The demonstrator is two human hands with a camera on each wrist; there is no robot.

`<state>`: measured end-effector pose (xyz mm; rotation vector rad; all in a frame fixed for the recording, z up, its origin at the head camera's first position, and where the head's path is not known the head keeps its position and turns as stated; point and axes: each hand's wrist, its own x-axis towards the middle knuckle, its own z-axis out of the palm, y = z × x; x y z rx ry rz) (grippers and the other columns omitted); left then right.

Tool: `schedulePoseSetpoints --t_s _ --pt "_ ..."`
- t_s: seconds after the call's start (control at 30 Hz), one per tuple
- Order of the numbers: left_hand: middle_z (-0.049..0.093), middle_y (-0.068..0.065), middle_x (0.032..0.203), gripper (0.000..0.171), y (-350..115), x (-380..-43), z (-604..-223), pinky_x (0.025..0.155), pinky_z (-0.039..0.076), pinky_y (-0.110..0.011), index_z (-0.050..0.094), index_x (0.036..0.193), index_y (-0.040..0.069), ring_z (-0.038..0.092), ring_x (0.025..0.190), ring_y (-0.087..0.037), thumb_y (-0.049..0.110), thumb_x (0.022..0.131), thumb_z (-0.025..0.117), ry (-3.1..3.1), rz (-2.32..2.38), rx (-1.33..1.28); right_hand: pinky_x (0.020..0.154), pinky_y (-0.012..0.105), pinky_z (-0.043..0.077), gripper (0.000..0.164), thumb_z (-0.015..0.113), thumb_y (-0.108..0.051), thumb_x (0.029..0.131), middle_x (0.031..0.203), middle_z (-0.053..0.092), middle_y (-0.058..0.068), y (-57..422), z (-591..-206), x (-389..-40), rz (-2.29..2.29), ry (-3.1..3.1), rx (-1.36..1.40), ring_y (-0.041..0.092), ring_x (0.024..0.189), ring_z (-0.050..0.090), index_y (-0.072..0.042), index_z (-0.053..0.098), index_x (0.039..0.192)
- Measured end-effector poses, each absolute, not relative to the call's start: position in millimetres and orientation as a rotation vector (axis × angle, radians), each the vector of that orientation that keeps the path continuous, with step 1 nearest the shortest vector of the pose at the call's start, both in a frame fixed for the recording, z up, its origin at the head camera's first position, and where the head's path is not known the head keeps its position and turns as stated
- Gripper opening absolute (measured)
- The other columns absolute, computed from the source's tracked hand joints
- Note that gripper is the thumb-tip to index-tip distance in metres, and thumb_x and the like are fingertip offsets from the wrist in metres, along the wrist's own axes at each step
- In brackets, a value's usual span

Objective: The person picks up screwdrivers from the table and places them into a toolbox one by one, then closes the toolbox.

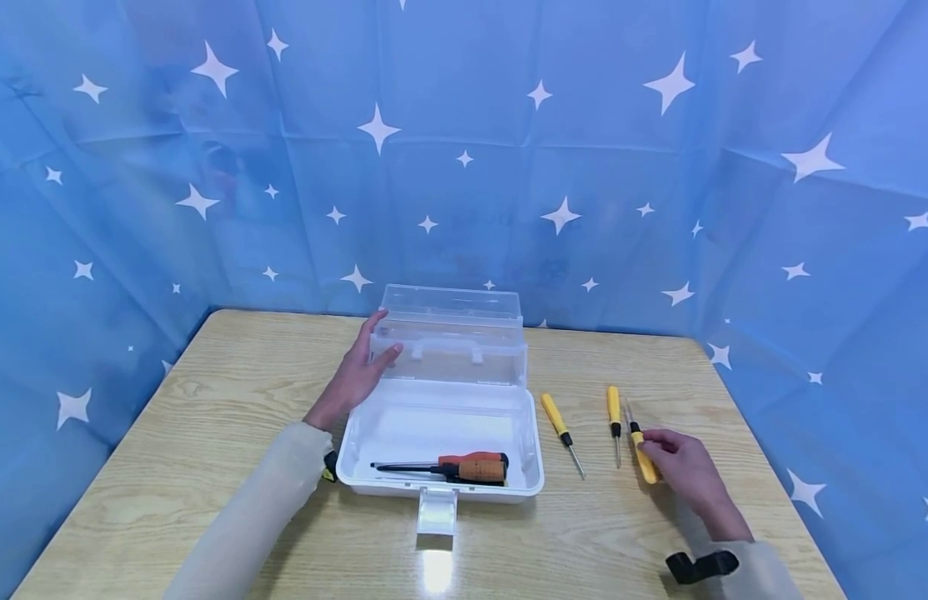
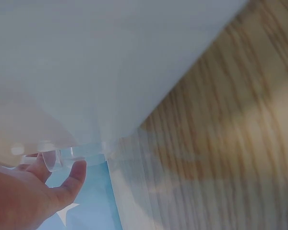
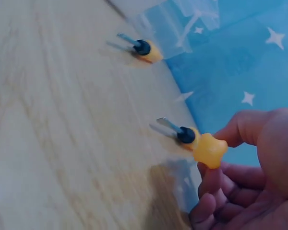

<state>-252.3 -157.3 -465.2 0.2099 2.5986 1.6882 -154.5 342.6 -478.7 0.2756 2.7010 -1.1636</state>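
Observation:
A white plastic toolbox (image 1: 534, 437) stands with its clear lid (image 1: 464, 358) tipped back. My left hand (image 1: 358, 371) grips the lid's left edge, thumb on the inner side and fingers round the outside. In the left wrist view the toolbox wall fills the upper part. My right hand (image 1: 684, 468) pinches a yellow screwdriver (image 1: 647, 463) by its handle, the shaft pointing away. Its yellow handle end (image 3: 210, 151) faces the right wrist camera. Close to its left lies a second yellow screwdriver (image 1: 614, 408), and a third yellow screwdriver (image 1: 554, 414) lies nearer the toolbox.
Inside the toolbox, along its front wall, lie a red-handled screwdriver (image 1: 484, 457) and a brown-handled screwdriver (image 1: 481, 472). The front latch (image 1: 437, 511) hangs open over the wooden table (image 1: 231, 400). A blue starred curtain (image 1: 464, 192) surrounds the table's back and sides.

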Motion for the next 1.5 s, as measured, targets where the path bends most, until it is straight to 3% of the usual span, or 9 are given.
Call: schedulePoseSetpoints --t_s 0.3,0.47,0.67,0.77,1.03,1.5 --pt "0.010 -0.003 0.167 0.072 -159 -252 -465 0.110 0.033 -0.063 0.012 0.157 0.041 0.054 0.128 -0.041 0.057 0.098 0.050 2.602 1.697 0.223 0.070 0.023 0.054 0.056 0.046 -0.035 0.105 0.141 0.050 0.028 346 -473 -161 -1.218 2.607 0.345 0.014 0.097 0.059 0.005 0.045 0.144" --pt "0.009 -0.003 0.167 0.070 -159 -254 -468 0.111 0.032 -0.063 0.012 0.156 0.043 0.059 0.121 -0.040 0.057 0.099 0.049 2.612 1.684 0.224 0.074 0.022 0.056 0.057 0.046 -0.032 0.105 0.141 0.046 0.031 345 -467 -163 -1.377 2.538 0.306 0.007 0.093 0.064 0.007 0.039 0.146" --pt "0.009 -0.002 0.167 0.069 -158 -254 -468 0.112 0.029 -0.064 0.012 0.156 0.043 0.059 0.122 -0.039 0.055 0.099 0.049 2.613 1.687 0.231 0.081 0.025 0.057 0.057 0.040 -0.026 0.108 0.137 0.043 0.033 344 -463 -165 -1.609 2.415 0.197 0.013 0.096 0.068 0.012 0.026 0.148" --pt "0.009 -0.002 0.167 0.069 -158 -254 -468 0.112 0.029 -0.064 0.012 0.156 0.042 0.058 0.123 -0.040 0.055 0.099 0.049 2.618 1.686 0.238 0.083 0.026 0.057 0.056 0.038 -0.026 0.109 0.131 0.047 0.028 343 -461 -166 -1.671 2.379 0.163 0.012 0.095 0.066 0.011 0.026 0.148" --pt "0.010 -0.002 0.167 0.069 -157 -253 -467 0.112 0.031 -0.063 0.012 0.156 0.043 0.058 0.123 -0.039 0.056 0.099 0.050 2.618 1.685 0.214 0.080 0.026 0.056 0.051 0.038 -0.025 0.109 0.110 0.061 0.000 339 -452 -170 -1.886 2.237 0.124 0.012 0.090 0.061 0.011 0.027 0.142" --pt "0.013 -0.005 0.166 0.071 -157 -252 -466 0.109 0.035 -0.063 0.012 0.157 0.041 0.054 0.127 -0.041 0.054 0.099 0.051 2.610 1.688 0.212 0.077 0.028 0.054 0.048 0.044 -0.030 0.107 0.104 0.064 -0.004 331 -444 -177 -1.782 2.365 0.131 0.013 0.087 0.059 0.009 0.041 0.135"
